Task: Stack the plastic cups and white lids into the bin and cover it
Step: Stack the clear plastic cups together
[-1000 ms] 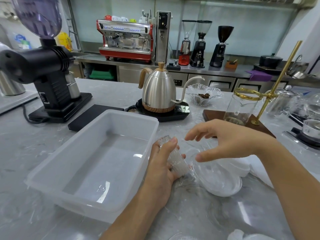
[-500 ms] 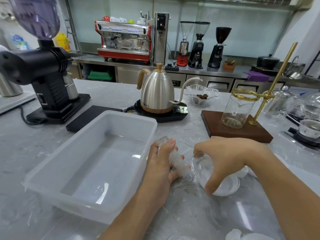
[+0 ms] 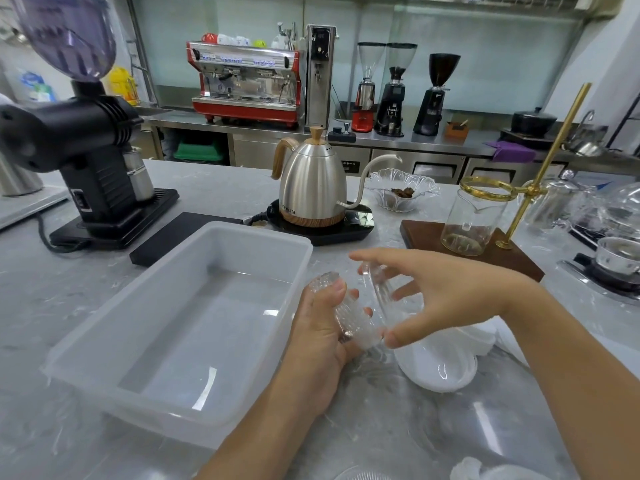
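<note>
Two hands work just beside the bin's (image 3: pixel 166 344) right wall on the bench (image 3: pixel 398 420): the left hand (image 3: pixel 320 336) grips a bumpy clear cup (image 3: pixel 349 318), the right hand (image 3: pixel 440 292) pinches what looks like a second clear cup (image 3: pixel 379 289) above white lids (image 3: pixel 440 370).

L hand (image 3: pixel 325 327) gripping, R hand (image 3: pixel 440 296) pinching.

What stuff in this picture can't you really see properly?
- Head view: the textured cup is partly wrapped by the left hand, so how many are nested is unclear.
- The clear cup in the right hand is see-through; its shape is hard to trace.
- White lids: forearm hides some; count unknown.
- Items at the bottom edge are cut off.
- No bin cover visible.
</note>
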`<state>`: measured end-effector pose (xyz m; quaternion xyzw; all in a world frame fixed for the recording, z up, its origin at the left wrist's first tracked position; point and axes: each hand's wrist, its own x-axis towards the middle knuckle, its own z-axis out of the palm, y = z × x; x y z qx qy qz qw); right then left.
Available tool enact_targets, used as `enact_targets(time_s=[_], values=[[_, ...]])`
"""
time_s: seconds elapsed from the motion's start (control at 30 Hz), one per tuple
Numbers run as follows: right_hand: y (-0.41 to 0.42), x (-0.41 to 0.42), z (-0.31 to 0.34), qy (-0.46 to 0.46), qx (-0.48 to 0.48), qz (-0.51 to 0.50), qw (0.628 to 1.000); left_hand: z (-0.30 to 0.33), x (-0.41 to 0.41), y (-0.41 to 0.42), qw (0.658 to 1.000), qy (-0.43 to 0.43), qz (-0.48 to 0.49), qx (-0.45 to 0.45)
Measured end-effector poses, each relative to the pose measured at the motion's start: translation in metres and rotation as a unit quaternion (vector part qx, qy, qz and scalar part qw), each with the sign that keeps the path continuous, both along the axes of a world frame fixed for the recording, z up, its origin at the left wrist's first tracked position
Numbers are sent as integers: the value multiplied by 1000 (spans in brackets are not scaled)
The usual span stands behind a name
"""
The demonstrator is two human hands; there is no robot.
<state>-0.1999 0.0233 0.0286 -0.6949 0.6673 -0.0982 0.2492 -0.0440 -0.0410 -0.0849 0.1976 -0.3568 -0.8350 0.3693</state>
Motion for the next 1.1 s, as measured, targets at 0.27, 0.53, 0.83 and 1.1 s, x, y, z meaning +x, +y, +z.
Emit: enact_targets(time_s=[0.27, 0.53, 0.83, 1.1], values=[[-4, 3, -3, -67, -29, -9, 997, 5, 2, 5, 997, 19, -45, -53], [-2, 5, -1, -38, -30, 21, 999, 14, 9, 9, 995, 44, -71, -54], [-5, 9, -4, -41, -15, 37, 998, 16, 9, 10, 994, 46, -94, -26], [-5, 12, -7, -21, -37, 40, 998, 18, 13, 11, 992, 49, -112, 15]])
